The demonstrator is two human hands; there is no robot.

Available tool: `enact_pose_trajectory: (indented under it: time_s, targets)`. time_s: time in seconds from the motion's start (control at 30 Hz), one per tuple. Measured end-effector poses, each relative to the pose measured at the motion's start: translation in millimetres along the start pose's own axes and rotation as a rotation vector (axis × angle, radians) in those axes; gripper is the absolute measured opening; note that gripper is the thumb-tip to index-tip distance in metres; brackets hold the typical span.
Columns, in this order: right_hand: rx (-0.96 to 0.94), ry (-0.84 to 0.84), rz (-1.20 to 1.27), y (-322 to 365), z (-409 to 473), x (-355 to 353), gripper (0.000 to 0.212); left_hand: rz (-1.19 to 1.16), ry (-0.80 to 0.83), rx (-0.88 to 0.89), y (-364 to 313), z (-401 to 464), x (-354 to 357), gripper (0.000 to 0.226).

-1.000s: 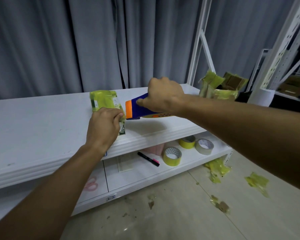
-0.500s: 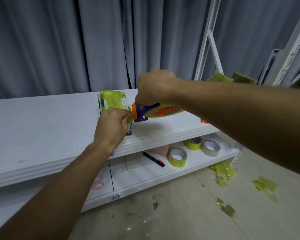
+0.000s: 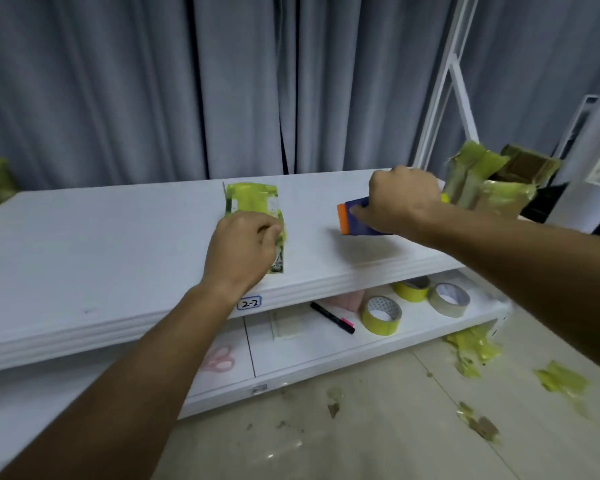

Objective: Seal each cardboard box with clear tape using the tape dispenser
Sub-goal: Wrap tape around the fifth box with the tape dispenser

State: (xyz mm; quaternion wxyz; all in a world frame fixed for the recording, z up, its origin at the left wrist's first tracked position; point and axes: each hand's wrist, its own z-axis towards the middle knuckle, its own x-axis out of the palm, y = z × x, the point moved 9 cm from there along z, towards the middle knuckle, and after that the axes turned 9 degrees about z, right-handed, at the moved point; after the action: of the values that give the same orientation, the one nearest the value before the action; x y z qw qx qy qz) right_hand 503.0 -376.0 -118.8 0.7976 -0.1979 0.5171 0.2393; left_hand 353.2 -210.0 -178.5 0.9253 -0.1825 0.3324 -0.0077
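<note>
Here, a flat box (image 3: 253,216) wrapped in yellow-green tape is seen lying on the white table top (image 3: 101,244), and its near end is covered by the left hand (image 3: 245,249), whose fingers (image 3: 269,233) are curled down onto the tape at the box's right edge; whether they pinch it or only press cannot be told. Well to the right of those fingers, the tape dispenser (image 3: 355,218), blue with an orange front plate, is gripped by the right hand (image 3: 400,200), the fingers being wrapped over its top and the thumb laid along its near side; the orange plate points toward the left hand, and bare table lies between the two. Just behind the right knuckles, a brown cardboard box (image 3: 489,188) with tape-covered flaps standing open is found at the table's far right corner. Below the left wrist, a small label (image 3: 249,303) on the table's front edge is read as "2-2". On the lower shelf (image 3: 326,351), under the right forearm, three tape rolls (image 3: 381,315) are set near one another, with a black marker (image 3: 333,317) beside them and pink scissors (image 3: 219,358) farther left. Scraps of yellow-green tape (image 3: 471,348) are scattered over the floor on the right. A grey curtain (image 3: 153,81) is hung behind the table.
</note>
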Motion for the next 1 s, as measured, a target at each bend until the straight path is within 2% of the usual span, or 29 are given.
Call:
enact_pose_trajectory:
  time_s: [0.1, 0.2, 0.33, 0.47, 0.6, 0.73, 0.8, 0.87, 0.93, 1.0]
  targets:
    - [0.001, 0.007, 0.112, 5, 0, -1, 0.044, 0.097, -0.017, -0.093, 8, -1, 1, 0.012]
    - [-0.046, 0.001, 0.172, 23, -3, -5, 0.045, 0.285, 0.078, -0.158, 6, -1, 14, 0.019]
    - [-0.078, -0.005, 0.237, 42, -6, -12, 0.043, 0.295, 0.163, -0.22, 7, -2, 23, 0.013]
    - [-0.071, -0.017, 0.274, 51, -9, -14, 0.045, 0.405, 0.302, -0.284, 15, 1, 34, 0.051]
    - [-0.073, -0.023, 0.29, 53, -12, -21, 0.045, 0.409, 0.455, -0.362, 25, 4, 44, 0.049]
    - [-0.075, -0.038, 0.309, 53, -13, -39, 0.044, 0.28, 0.37, -0.33, 23, 3, 31, 0.034]
    - [-0.084, -0.049, 0.318, 59, -10, -49, 0.045, 0.242, 0.323, -0.329, 26, 5, 18, 0.034]
    - [-0.101, -0.056, 0.344, 69, -7, -58, 0.045, 0.28, 0.265, -0.315, 36, 11, -2, 0.049]
    - [-0.124, -0.063, 0.37, 84, -4, -66, 0.044, 0.326, 0.201, -0.32, 52, 22, -28, 0.075]
    - [-0.142, -0.08, 0.392, 101, 0, -73, 0.046, 0.314, 0.17, -0.368, 72, 29, -55, 0.085]
